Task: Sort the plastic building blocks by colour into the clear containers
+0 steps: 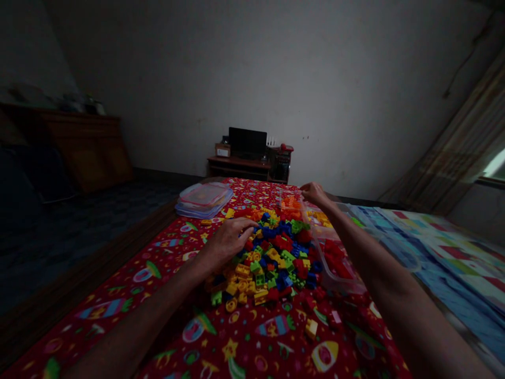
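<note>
Red patterned cloth (292,350), dim wall (256,68)
Left hand (232,235) narrowly parted, bricks (272,255) right of it; right hand (314,193), farther off, hold too dim to tell.

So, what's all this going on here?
A person has both bare hands among toy bricks. The left hand is at the far left side of a mixed, colourful brick pile on a red patterned cloth. The right hand is farther off, near the clear containers; whether either holds a brick is unclear. Red bricks and orange bricks sit grouped by colour, with stacked lids at left.
</note>
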Motion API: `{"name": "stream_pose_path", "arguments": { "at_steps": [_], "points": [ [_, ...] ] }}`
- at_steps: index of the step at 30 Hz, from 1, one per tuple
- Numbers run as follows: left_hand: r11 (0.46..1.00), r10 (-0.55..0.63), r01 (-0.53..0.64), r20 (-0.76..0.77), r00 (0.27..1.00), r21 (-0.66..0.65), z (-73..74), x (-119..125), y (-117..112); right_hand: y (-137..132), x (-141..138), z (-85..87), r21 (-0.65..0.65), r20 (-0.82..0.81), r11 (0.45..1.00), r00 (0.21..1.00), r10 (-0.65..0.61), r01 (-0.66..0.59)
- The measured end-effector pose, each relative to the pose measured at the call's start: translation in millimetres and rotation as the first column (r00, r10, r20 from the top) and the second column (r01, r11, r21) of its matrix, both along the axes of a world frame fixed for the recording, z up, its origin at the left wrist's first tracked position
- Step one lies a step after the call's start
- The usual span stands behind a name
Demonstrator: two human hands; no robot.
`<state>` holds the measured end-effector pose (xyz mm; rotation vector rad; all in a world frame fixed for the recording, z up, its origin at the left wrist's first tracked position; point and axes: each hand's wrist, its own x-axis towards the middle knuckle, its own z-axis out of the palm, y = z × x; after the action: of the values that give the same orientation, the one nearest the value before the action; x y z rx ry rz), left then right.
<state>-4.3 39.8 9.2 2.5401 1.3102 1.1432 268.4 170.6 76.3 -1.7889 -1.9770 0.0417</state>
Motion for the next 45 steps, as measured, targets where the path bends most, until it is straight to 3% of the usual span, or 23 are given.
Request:
{"name": "stream_pose_path", "arguments": {
  "at_steps": [7, 13, 17, 21, 27, 30, 36, 40, 45],
  "points": [
    [0.998, 0.051, -0.049, -0.073, 0.996, 0.031, -18.1, -20.0, 24.7, -57.5, 3.2, -10.4, 0.08, -0.188, 0.976, 0.959, 0.212, -0.201],
    [0.991, 0.124, -0.127, -0.088, 0.988, -0.032, -41.7, -24.2, 37.5, -112.3, -22.6, -39.4, 0.08, -0.127, 0.942, 0.934, 0.334, -0.325],
    [0.994, 0.04, -0.053, -0.123, 0.992, -0.099, -49.7, -16.5, 33.7, -125.6, -50.7, -61.4, 0.103, -0.047, 0.867, 0.868, 0.494, -0.488],
    [0.99, -0.005, -0.017, -0.162, 0.987, -0.139, -46.6, -8.0, 24.2, -128.1, -64.7, -71.9, -0.014, 0.054, 0.781, 0.78, 0.624, -0.624],
    [0.984, -0.11, 0.096, -0.087, 0.99, -0.149, -29.6, 4.3, 11.6, -134.2, -52.1, -61.5, -0.049, -0.026, 0.836, 0.838, 0.545, -0.546],
    [0.982, -0.106, 0.101, -0.029, 0.994, -0.159, -24.5, 7.4, 9.7, -139.2, -46.4, -57.1, -0.034, -0.01, 0.843, 0.843, 0.538, -0.538],
    [0.985, -0.071, 0.073, 0.015, 0.997, -0.158, -20.3, 4.1, 11.3, -150.5, -52.0, -63.3, 0.001, 0.104, 0.923, 0.918, 0.383, -0.386],
    [0.992, -0.084, 0.075, -0.082, 0.993, -0.106, -24.5, 0.5, 13.1, -150.7, -61.4, -75.9, 0.014, 0.215, 0.917, 0.896, 0.388, -0.4],
    [0.99, -0.118, 0.097, -0.223, 0.968, -0.104, -36.5, 0.1, 11.4, -147.1, -57.5, -80.1, 0.03, 0.151, 0.879, 0.871, 0.467, -0.476]
  ]
}}
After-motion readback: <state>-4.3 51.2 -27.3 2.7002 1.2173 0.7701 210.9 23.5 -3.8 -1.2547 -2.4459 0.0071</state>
